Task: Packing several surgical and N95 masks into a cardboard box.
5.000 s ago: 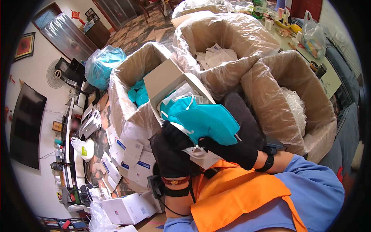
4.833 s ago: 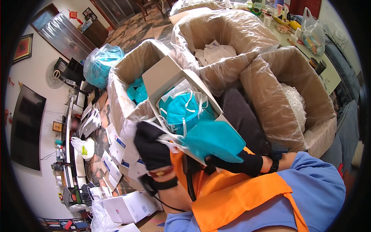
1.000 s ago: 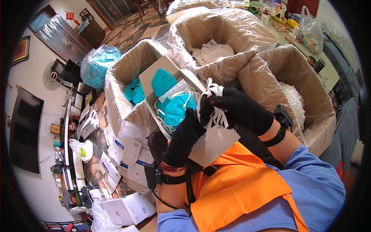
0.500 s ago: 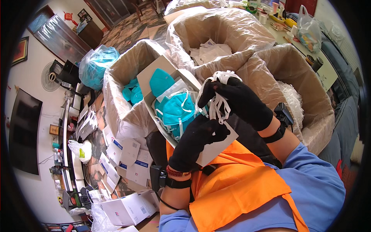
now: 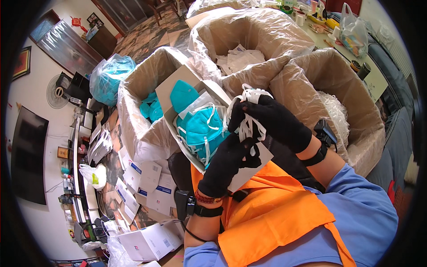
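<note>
Partway, apparently: right fingers (image 5: 254, 111) pinch white straps (image 5: 245, 129); left fingers (image 5: 242, 146) can't tell. From there, strapped masks (image 5: 203, 127) remain at nine o'clock, loose strands (image 5: 335, 116) at three.

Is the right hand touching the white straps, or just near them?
Touching. The head view shows the straps bunched in the right hand, looping out above it and hanging below.
</note>
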Tool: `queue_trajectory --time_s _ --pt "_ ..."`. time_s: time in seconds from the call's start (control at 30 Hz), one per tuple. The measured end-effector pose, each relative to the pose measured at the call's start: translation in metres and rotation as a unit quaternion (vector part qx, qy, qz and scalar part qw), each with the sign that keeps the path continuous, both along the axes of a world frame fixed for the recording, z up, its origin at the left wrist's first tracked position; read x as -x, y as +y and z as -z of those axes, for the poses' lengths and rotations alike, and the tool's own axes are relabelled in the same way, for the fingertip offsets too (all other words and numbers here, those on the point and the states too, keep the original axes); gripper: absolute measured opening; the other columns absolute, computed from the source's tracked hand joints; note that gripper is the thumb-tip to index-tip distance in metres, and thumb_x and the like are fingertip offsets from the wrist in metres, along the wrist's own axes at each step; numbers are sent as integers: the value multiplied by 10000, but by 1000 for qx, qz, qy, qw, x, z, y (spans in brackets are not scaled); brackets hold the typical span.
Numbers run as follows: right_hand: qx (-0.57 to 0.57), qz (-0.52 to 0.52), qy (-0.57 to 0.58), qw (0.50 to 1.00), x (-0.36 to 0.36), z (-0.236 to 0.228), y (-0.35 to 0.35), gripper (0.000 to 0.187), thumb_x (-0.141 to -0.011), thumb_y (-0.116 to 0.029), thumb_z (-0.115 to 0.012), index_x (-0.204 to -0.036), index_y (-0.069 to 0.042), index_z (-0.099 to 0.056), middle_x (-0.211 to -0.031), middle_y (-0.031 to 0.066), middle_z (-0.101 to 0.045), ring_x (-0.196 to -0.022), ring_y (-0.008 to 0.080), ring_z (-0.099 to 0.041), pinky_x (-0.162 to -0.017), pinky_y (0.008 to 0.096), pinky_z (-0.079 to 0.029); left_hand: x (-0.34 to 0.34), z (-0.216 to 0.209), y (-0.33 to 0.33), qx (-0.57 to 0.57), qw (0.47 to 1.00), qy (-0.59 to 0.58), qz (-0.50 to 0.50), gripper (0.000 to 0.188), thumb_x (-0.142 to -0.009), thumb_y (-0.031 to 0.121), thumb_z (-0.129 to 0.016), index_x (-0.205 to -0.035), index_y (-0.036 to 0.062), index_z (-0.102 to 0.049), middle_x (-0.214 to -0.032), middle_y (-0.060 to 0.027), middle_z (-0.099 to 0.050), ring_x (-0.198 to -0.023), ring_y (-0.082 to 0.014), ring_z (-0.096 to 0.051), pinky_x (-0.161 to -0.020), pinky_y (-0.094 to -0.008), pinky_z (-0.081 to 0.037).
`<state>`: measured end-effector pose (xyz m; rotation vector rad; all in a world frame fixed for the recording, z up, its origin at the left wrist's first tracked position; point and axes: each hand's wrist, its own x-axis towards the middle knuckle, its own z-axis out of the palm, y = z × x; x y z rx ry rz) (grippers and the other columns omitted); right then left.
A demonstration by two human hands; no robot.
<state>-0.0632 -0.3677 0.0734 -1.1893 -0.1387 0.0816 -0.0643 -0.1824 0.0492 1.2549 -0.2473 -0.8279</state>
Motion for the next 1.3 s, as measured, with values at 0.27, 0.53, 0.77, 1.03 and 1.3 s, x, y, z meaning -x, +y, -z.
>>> queue_trajectory --time_s 0.27,0.53,0.77,1.03,1.3 --pt "-85 25 82 993 -6 19 -5 200 -980 -193 -598 -1117 -49 -625 -980 11 -661 -896 101 -641 -793 249 -507 6 7 0 56 997 -40 -38 298 -1019 254 -523 -1196 19 -574 -937 -69 -584 -864 -175 -660 -745 -345 -604" --pt "-17 36 -27 999 -8 13 1 235 -995 -267 -565 -913 -61 -643 -715 22 -623 -650 92 -615 -575 231 -467 12 -1 -3 26 997 -3 -71 236 -1015 275 -526 -1008 47 -585 -810 -49 -565 -748 -152 -619 -726 -340 -583" --pt "596 47 -273 754 -2 32 1 329 -927 -353 -622 -874 -42 -716 -736 76 -680 -651 165 -660 -675 329 -519 -5 -7 23 -144 967 -210 12 245 -1017 226 -542 -1006 3 -642 -750 -34 -630 -641 -106 -615 -581 -281 -483" --pt "-2 -116 124 985 55 -6 15 251 -912 -277 -678 -1010 -46 -669 -874 60 -700 -795 116 -646 -682 268 -473 -2 -13 33 -83 977 -174 88 260 -1019 221 -539 -982 -19 -631 -753 -31 -607 -656 -95 -585 -622 -257 -475" --pt "200 195 -135 951 72 -9 -97 422 -999 -224 -529 -1376 -36 -517 -1141 70 -664 -1038 171 -653 -854 242 -514 -12 25 114 29 976 -88 -197 222 -998 184 -531 -1036 4 -656 -777 -54 -603 -630 -109 -590 -634 -283 -529"
